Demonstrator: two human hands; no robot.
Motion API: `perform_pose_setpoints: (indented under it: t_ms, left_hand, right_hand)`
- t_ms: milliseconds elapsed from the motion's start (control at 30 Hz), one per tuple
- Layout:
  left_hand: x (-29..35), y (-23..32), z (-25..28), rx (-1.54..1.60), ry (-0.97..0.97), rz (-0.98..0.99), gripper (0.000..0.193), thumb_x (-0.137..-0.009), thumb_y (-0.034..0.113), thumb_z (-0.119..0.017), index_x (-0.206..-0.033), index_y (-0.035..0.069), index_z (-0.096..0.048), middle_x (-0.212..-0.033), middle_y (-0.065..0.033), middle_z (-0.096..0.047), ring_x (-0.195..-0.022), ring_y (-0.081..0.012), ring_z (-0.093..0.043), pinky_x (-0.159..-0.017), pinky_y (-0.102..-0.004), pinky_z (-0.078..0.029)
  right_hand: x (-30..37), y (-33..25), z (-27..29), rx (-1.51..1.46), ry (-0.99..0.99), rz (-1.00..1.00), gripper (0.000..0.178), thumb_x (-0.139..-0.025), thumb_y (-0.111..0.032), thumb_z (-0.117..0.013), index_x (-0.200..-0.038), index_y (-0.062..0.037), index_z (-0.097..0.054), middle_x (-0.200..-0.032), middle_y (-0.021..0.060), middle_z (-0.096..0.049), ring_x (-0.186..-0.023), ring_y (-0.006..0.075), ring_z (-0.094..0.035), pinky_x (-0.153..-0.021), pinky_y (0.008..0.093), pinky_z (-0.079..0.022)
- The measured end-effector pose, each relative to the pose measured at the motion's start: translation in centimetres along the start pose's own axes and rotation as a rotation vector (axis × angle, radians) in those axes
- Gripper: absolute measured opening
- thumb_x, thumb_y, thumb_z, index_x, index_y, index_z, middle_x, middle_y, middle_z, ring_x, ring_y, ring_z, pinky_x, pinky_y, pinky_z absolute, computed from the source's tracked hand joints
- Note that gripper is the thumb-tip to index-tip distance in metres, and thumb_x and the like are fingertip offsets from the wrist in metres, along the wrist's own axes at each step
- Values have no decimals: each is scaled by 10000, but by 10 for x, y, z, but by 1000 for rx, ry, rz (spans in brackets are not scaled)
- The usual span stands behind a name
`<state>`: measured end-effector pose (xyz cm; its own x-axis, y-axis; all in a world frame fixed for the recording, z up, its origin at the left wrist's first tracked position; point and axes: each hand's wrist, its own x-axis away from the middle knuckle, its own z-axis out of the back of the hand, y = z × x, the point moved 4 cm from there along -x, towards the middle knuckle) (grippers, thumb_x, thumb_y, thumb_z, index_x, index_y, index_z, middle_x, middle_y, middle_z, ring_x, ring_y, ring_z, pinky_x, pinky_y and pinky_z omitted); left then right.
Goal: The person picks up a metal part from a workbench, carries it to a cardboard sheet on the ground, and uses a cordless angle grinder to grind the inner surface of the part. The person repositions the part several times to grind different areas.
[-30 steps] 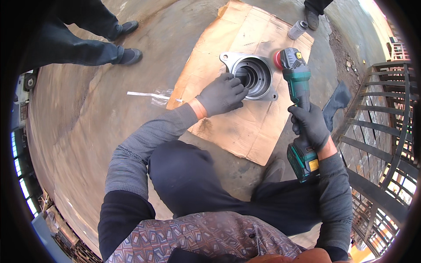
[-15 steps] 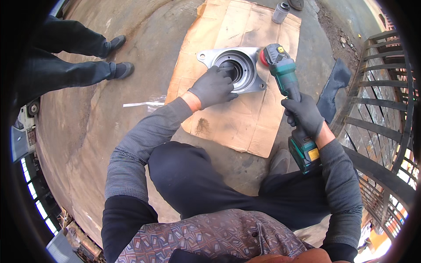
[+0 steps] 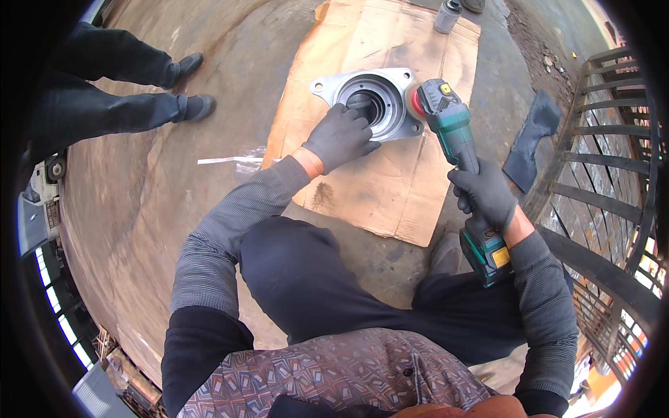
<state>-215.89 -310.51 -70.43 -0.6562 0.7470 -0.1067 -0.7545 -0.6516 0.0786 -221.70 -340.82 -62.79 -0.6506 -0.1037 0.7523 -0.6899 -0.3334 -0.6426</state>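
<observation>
A grey metal bearing housing (image 3: 394, 104) with a round bore and bolt-hole corners lies on a flat cardboard sheet (image 3: 376, 198). My left hand (image 3: 341, 138), in a dark grey glove, is closed on the housing's near-left rim, its fingertips at the bore. In my right hand (image 3: 490, 194), gloved alike, is a green and black cordless angle grinder (image 3: 454, 129), gripped round its body. The grinder's red disc (image 3: 417, 103) is at the housing's right edge; whether it touches the metal I cannot tell.
A spray can (image 3: 447, 17) stands at the cardboard's far right corner. Right of it lies a dark cloth-like piece (image 3: 533, 143), beside a black metal slatted frame (image 3: 606, 167). Another person's legs (image 3: 125, 115) are at the far left. A white strip (image 3: 226, 160) lies left of the cardboard.
My right hand and the grinder have shifted slightly down, the disc now lower along the housing's right edge. The housing appears turned a little; my left hand stays on it.
</observation>
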Motion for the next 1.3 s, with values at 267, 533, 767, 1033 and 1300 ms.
perform_pose_setpoints:
  t_ms: [267, 533, 767, 1033, 1300]
  left_hand:
    - [5, -4, 12, 181, 130, 162, 651, -844, 472, -868, -1343, 126, -635, -1453, -86, -611, -1367, -307, -557, -1133, -493, -418]
    - [9, -10, 18, 315, 302, 211, 1268, -661, 582, -973, -1644, 62, -363, -1670, -193, -440, -1570, -386, -398, -1308, -551, -275]
    - [13, -13, 15, 316, 279, 252, 1395, -624, 579, -992, -1691, 36, -277, -1692, -230, -405, -1582, -400, -389, -1297, -550, -297]
    - [24, -26, 14, 604, 472, 297, 815, -943, 129, -654, -1685, 23, -334, -1660, -219, -467, -1490, -423, -482, -1260, -499, -373]
    - [25, -31, 5, 510, 529, 340, 716, -952, -80, -484, -1656, 28, -410, -1627, -193, -527, -1461, -374, -533, -1259, -471, -388]
  right_hand:
    - [11, 13, 0, -17, 5, 5, 324, -961, -206, -751, -1154, 17, -618, -765, 43, -639, -530, 126, -606, -484, 291, -486]
    - [11, 17, -9, 85, -33, 18, 320, -935, -228, -757, -1103, 13, -630, -788, 44, -646, -553, 119, -613, -507, 296, -509]
    - [-4, 6, 13, -6, 126, 27, 314, -960, -246, -757, -1114, -8, -623, -791, 34, -637, -543, 113, -606, -495, 284, -494]
    - [14, 2, 1, 146, 11, 74, 332, -939, -217, -759, -1164, 8, -663, -787, 34, -651, -562, 107, -624, -505, 280, -496]
    - [10, 18, -5, 208, -28, 26, 323, -950, -209, -757, -1164, 10, -656, -785, 36, -643, -549, 110, -613, -499, 282, -492]
